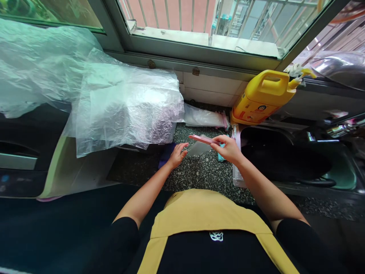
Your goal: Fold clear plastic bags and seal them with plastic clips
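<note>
Pinched in my right hand (228, 148) is a slim pink bag clip (203, 139), pointing left over the speckled counter (196, 171). A small piece of clear plastic (199, 148) shows just below the clip; whether the two are joined I cannot tell. My left hand (178, 155) hovers to the left of the clip's tip, fingers apart and holding nothing. Beneath that hand lies a dark blue item (165, 156), partly covered. Some teal pieces (221, 156) sit beside my right hand, partly hidden by it.
Large clear plastic sheeting (128, 102) drapes over things at the left. Behind my hands lies a clear packet with pink edges (203, 116). A yellow pump jug (261, 97) stands at the back right, by a sink (346, 179) holding a dark pan (282, 160). A window (199, 23) is behind.
</note>
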A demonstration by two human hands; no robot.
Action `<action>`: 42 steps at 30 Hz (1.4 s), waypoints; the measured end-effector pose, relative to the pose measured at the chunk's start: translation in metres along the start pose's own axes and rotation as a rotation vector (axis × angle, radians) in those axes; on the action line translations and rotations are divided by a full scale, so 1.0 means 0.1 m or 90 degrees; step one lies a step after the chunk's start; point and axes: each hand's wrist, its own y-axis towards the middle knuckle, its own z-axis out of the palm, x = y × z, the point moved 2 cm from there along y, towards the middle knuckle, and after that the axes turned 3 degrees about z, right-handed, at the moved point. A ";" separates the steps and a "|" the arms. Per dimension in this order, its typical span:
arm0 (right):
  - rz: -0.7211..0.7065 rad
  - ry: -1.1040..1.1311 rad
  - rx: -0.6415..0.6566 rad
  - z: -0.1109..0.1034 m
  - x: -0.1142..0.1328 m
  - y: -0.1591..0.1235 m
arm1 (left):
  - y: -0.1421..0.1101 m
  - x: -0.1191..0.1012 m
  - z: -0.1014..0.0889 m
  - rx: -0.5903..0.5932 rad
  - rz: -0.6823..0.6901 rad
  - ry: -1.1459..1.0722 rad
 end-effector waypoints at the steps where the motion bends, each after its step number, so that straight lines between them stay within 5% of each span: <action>1: 0.001 0.006 -0.003 -0.02 0.01 0.01 | 0.05 -0.07 0.03 0.001 0.015 -0.049; 5: 0.013 0.040 -0.020 -0.13 0.03 0.05 | 0.29 -0.37 0.09 0.072 0.006 -0.217; 9: 0.047 0.096 -0.063 -0.26 -0.01 0.13 | 0.50 -0.52 0.00 0.177 -0.030 -0.233; 14: 0.102 0.175 -0.152 -0.39 -0.22 0.25 | 0.69 -0.52 -0.20 0.121 -0.075 -0.261; 20: 0.163 0.273 -0.216 -0.39 -0.65 0.44 | 1.01 -0.49 -0.14 -0.044 -0.125 -0.279; 29: 0.315 0.233 -0.232 -0.26 -1.34 0.94 | 1.70 -0.50 -0.06 -0.242 -0.168 -0.002; 42: 0.404 0.050 -0.191 0.12 -1.87 1.36 | 2.19 -0.23 -0.05 -0.132 -0.248 0.339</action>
